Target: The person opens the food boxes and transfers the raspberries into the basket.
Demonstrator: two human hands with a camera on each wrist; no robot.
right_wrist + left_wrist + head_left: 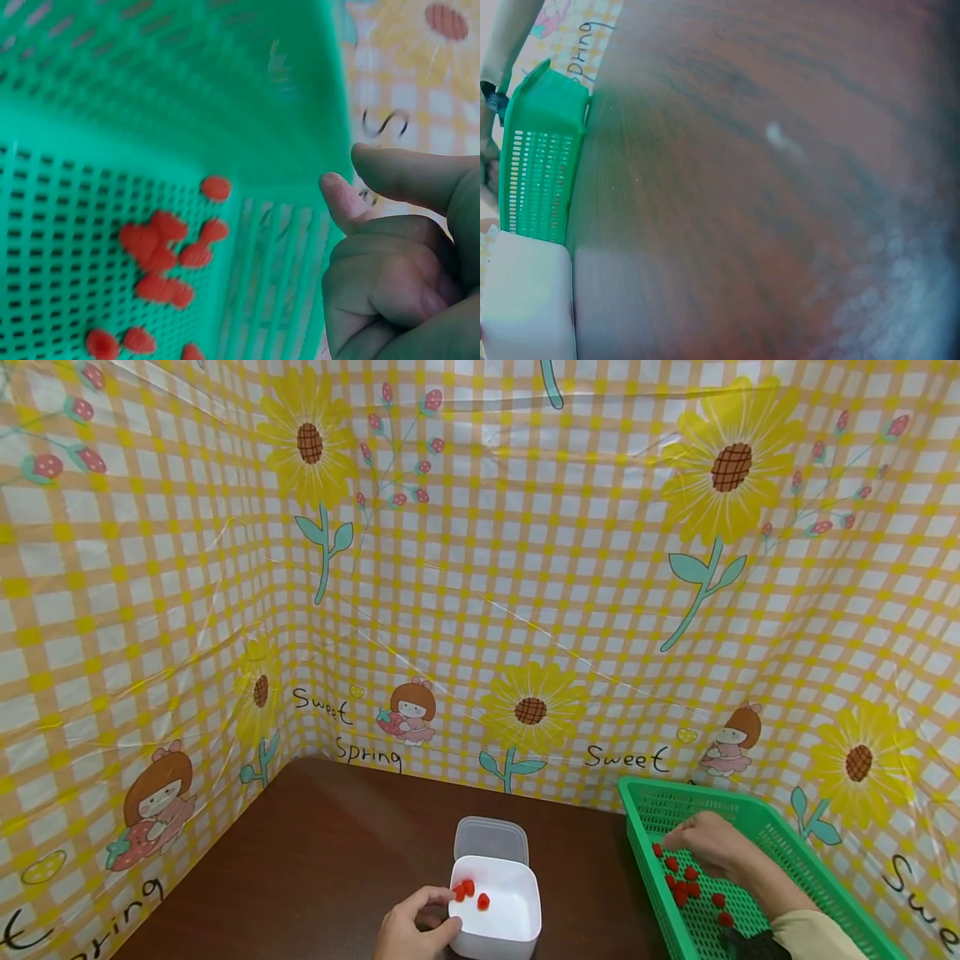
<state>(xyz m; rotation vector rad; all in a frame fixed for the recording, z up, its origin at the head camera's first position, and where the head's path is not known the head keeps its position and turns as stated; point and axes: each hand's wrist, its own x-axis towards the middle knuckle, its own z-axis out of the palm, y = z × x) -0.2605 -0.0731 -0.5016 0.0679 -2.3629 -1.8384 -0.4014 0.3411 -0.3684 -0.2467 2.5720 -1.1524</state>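
Observation:
A white plastic box (517, 893) stands on the table with three red raspberries (483, 902) inside, two of them by its left wall. My left hand (416, 925) holds the box at its left side, fingertips at the rim and thumb near the front corner. Over on the right, my right hand (708, 842) is inside the green basket (651, 868), close to its left wall. In the right wrist view the fingers of that hand (397, 277) are curled, with a small gap between thumb and index finger and nothing in it. Several raspberries (154, 236) lie scattered on the basket floor.
A clear lid (491, 841) lies behind the box, against its back edge. The dark brown table (322, 860) runs left of the box. A checked, flower-printed cloth (465, 610) walls the back and both sides. The basket's raised walls surround my right hand.

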